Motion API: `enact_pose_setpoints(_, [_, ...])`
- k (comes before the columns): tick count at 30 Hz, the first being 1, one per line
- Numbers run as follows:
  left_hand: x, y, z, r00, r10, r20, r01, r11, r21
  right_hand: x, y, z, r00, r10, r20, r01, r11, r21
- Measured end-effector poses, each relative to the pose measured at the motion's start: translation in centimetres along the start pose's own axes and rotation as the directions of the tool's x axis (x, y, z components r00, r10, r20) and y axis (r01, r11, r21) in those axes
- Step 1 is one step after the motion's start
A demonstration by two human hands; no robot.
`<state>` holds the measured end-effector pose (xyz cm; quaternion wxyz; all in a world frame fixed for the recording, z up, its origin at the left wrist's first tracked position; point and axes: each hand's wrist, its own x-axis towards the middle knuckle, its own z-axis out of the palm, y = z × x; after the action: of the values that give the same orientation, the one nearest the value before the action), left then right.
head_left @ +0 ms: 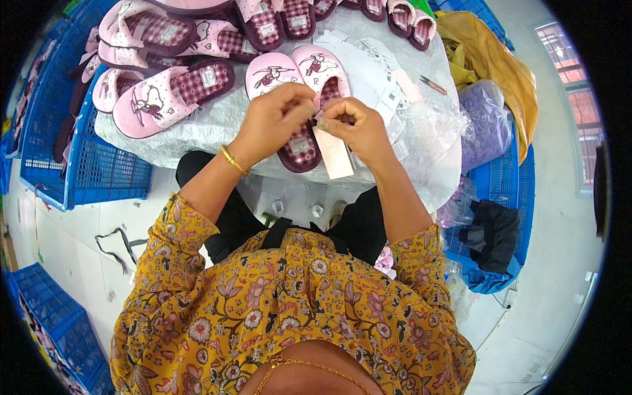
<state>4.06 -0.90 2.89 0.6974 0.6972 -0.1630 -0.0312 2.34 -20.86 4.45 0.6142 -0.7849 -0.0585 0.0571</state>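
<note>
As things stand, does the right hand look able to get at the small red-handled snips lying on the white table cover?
Probably yes: the small red-handled snips lie uncovered beyond the right hand, nothing between them, though that hand now pinches a pale pink paper tag.

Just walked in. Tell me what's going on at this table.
A seated person in a yellow floral top works over a pair of pink slippers lying on the table. The left hand and right hand meet over the slippers, pinching a pale paper tag that hangs down below the fingers. More pink slippers lie heaped at the table's left and far side, loose tags to the right, and blue crates stand beside the table.
</note>
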Motion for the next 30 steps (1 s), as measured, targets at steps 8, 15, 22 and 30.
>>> enact_pose_setpoints(8, [-0.7, -2.8, -4.0, 0.772, 0.540, -0.334, -0.315, 0.783, 0.537, 1.9, -2.2, 1.2, 0.997, -0.073, -0.034, 0.051, 0.905, -0.422])
enact_pose_setpoints(15, [-0.5, -4.7, -3.4, 0.788, 0.453, -0.416, -0.226, 0.842, 0.490, 4.2, -1.0, 2.2, 0.992, -0.105, -0.072, 0.028, 0.728, -0.685])
enact_pose_setpoints(22, [-1.0, -4.9, -3.6, 0.797, 0.387, -0.464, -0.187, 0.888, 0.421, 0.0, -4.6, -3.4, 0.990, 0.051, -0.130, -0.104, 0.889, -0.446])
enact_pose_setpoints(30, [-1.0, -4.7, -3.6, 0.790, 0.413, -0.453, -0.196, 0.870, 0.452, 20.1, -19.7, -18.8, 0.771, -0.556, -0.312, 0.087, 0.576, -0.813])
